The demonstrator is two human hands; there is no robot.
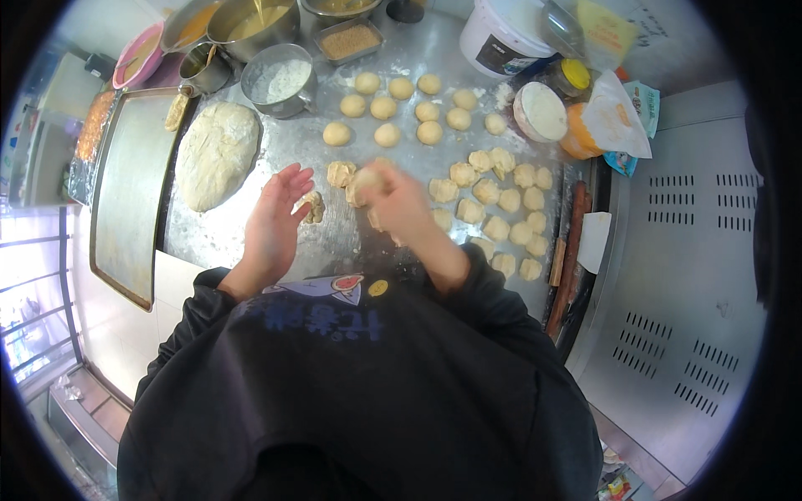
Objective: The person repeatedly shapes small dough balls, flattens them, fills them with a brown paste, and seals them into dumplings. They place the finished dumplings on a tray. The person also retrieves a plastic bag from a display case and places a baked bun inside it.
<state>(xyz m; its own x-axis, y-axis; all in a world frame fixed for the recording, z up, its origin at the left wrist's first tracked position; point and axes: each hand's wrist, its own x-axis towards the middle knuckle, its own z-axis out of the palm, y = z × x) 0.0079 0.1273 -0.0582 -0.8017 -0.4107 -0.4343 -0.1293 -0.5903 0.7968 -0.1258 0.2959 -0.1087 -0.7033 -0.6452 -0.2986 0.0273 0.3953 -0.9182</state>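
Note:
My right hand (401,200) is blurred and curled around a pale dough ball (371,180), above several rough dough pieces on the steel table. My left hand (276,213) is raised with palm turned inward and fingers apart, holding nothing. Just beside its thumb, a lumpy dough piece (313,208) lies on the table. Another rough piece (341,174) sits between the hands. Smooth round dough balls (383,108) stand in loose rows at the back. Rougher dough pieces (487,191) are grouped at the right. A large floured dough slab (218,156) lies at the left.
A metal baking tray (131,181) overhangs the left edge. Behind stand a metal pot of flour (279,78), a small tray of grains (348,41) and a white bucket (501,44). A bowl of white powder (540,111), rolling pin (569,263) and scraper blade (593,242) are at the right.

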